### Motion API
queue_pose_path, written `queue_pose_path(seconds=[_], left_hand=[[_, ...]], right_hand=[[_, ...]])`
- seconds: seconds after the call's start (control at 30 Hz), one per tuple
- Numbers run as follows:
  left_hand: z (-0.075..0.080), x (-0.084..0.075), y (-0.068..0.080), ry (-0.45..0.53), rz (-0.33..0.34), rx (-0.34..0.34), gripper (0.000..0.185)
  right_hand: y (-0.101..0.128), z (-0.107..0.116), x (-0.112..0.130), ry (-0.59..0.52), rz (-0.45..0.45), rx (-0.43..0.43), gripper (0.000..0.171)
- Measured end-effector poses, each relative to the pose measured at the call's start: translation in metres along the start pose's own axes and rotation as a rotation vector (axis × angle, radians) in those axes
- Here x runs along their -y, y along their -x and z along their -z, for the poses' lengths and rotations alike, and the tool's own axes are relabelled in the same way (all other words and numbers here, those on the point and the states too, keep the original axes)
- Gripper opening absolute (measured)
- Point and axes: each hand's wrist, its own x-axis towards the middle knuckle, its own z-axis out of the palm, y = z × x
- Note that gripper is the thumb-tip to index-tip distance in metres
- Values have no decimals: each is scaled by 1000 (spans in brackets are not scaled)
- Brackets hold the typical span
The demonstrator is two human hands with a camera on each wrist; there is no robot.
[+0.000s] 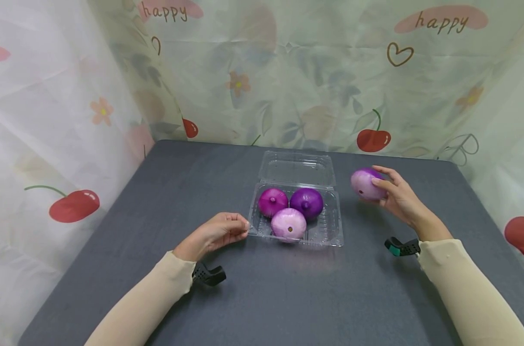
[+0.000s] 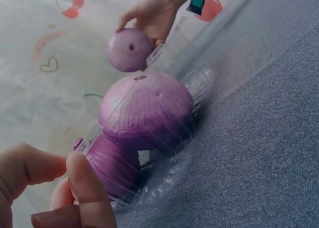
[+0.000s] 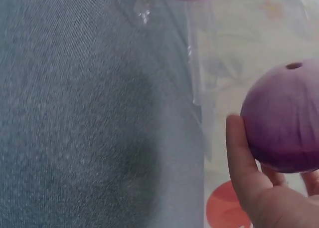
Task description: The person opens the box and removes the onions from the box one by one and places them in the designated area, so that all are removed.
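Observation:
A purple onion (image 1: 367, 184) is held in my right hand (image 1: 402, 199), above the table to the right of a clear plastic clamshell box (image 1: 331, 235). The right wrist view shows the same onion (image 3: 286, 120) between thumb and fingers. My left hand (image 1: 220, 230) pinches the box's left front corner; in the left wrist view thumb and forefinger meet at its rim. Inside the box sit a magenta onion (image 1: 273, 202) at back left, a dark purple onion (image 1: 307, 203) at back right and a pale purple onion (image 1: 288, 224) in front. The box's front right part holds no onion.
The box's lid (image 1: 296, 169) lies folded back behind it. Everything stands on a dark grey table (image 1: 201, 178). Printed curtains (image 1: 279, 72) hang along the back and both sides. Each wrist carries a small black camera mount (image 1: 210, 275).

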Motion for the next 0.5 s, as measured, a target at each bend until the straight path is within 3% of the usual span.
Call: queue_pose_path(seconds=[0.1, 0.23, 0.33, 0.5], left_hand=[[0, 0, 0, -4, 4, 0, 12], [0, 0, -1, -6, 3, 1, 11], [0, 1, -1, -8, 3, 2, 11], [1, 1, -2, -8, 6, -5, 11]], right_hand=[[-2, 5, -3, 38, -17, -70, 42], [-9, 11, -9, 197, -21, -138, 43], [-16, 14, -14, 333, -8, -168, 52], [-26, 16, -21, 450, 48, -233, 70]])
